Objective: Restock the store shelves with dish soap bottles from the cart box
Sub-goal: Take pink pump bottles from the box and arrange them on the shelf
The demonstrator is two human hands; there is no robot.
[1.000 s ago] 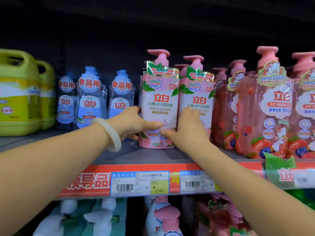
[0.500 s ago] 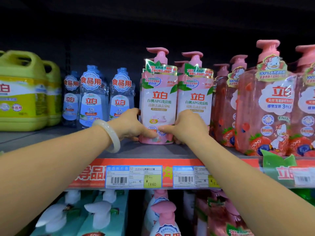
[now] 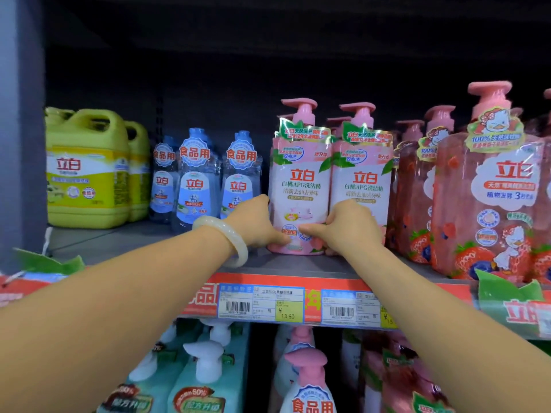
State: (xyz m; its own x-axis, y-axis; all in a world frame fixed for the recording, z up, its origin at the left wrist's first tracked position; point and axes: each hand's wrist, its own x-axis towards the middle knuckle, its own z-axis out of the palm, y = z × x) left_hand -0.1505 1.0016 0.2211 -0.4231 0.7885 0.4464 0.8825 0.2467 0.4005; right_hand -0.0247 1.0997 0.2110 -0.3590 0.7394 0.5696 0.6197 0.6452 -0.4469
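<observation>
The pink bottle (image 3: 299, 189) stands straight up on the shelf (image 3: 298, 265), pump on top, label facing out. The left hand (image 3: 256, 225) and right hand (image 3: 347, 228) both hold it low down, fingers curled round its sides. Its twin (image 3: 362, 174) stands just right of it, touching, partly hidden by the right hand. Blue bottles (image 3: 196, 180) stand left of it.

right hand (image 3: 347, 226) slid lower, thumb now on left pink bottle (image 3: 299, 192)

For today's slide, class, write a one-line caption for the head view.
Both hands, left hand and right hand, grip a pink-and-white pump dish soap bottle standing on the grey store shelf.
</observation>
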